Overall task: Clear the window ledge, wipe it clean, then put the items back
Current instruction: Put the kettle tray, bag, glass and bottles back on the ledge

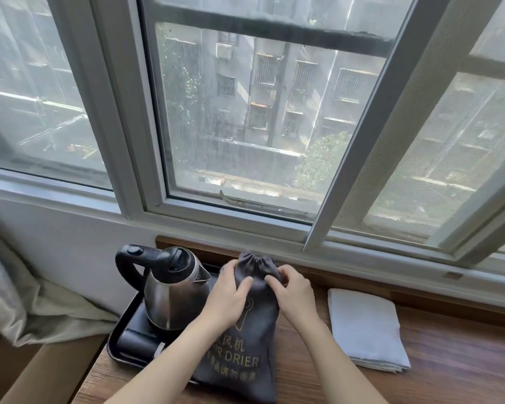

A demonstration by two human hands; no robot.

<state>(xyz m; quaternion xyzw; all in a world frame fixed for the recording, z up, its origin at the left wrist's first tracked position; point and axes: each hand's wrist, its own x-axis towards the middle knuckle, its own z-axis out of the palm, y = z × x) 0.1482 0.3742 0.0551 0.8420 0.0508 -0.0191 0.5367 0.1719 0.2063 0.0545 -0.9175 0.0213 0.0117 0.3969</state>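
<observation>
A dark grey drawstring bag (247, 360) printed "AIR DRIER" lies on the wooden window ledge (449, 360), its gathered neck pointing at the window. My left hand (228, 298) grips the bag's upper left side, fingers curled round the cloth. My right hand (292, 291) pinches the cloth just under the gathered neck on the right. A steel electric kettle (172, 290) with a black handle stands on a black tray (120, 339) right beside the bag's left side. A folded white cloth (365, 328) lies on the ledge to the right.
The window frame (245, 225) runs just behind the ledge, with a sliding screen panel (420, 170) at the right. A crumpled curtain (27, 310) hangs at the left. A black object (137, 342) lies at the tray's front.
</observation>
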